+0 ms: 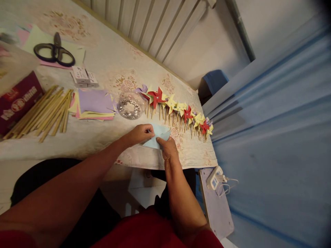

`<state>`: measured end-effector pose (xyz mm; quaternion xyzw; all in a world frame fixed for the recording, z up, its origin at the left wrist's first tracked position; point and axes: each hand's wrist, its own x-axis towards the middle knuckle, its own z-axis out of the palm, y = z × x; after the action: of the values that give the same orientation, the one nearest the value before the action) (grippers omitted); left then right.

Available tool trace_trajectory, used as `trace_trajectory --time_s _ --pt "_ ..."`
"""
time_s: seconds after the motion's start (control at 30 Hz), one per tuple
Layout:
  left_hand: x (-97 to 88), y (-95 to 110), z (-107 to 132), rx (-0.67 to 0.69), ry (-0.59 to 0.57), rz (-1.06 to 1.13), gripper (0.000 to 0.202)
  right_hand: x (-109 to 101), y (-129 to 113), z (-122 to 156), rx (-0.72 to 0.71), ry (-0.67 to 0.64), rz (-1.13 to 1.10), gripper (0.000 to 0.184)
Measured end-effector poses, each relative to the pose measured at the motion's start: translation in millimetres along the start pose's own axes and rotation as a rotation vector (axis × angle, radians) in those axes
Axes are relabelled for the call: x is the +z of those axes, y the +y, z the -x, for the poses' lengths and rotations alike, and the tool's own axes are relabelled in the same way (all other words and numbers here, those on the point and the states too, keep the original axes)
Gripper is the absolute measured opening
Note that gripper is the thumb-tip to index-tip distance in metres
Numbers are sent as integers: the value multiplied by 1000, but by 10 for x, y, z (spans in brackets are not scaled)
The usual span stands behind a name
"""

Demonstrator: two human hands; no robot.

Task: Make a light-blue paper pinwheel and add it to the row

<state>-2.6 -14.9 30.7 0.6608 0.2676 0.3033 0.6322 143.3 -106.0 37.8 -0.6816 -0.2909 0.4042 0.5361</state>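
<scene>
Between my two hands is a light blue sheet of paper (152, 143), with cuts or folds near its middle. My left hand (141, 133) is closed, pinching the paper at its left side. On the right edge, my right hand (168, 146) grips it with the thumb on top and the fingers underneath, out of sight. Just behind the hands stands a clear round dish (130, 106) of small shiny metal pieces. A row of finished paper pinwheels (179, 107) in red, yellow and purple, on thin sticks, lies to the right of it.
Left of the dish lie a stack of coloured paper (94, 101) and a pile of wooden sticks (43, 112) by a purple box (19, 103). Small boxes (84, 76) and dark scissors (54, 53) lie farther back. A power strip (215, 177) sits on a stool (218, 210) at right.
</scene>
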Motion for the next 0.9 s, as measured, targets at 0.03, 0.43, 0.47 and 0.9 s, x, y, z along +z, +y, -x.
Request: trace_trajectory --time_s 0.03,0.43,0.47,0.9 --pt "-1 5 -1 -1 0 -10 18 -1 5 -2 2 -1 -3 24" --pt "-21 29 0 34 29 -92 15 -23 31 -12 5 -37 -71 27" --pt "-21 31 0 40 28 -100 15 -22 32 -12 6 -38 -73 28" --pt "-2 -39 -46 54 48 -205 8 4 14 5 -17 -14 10 29"
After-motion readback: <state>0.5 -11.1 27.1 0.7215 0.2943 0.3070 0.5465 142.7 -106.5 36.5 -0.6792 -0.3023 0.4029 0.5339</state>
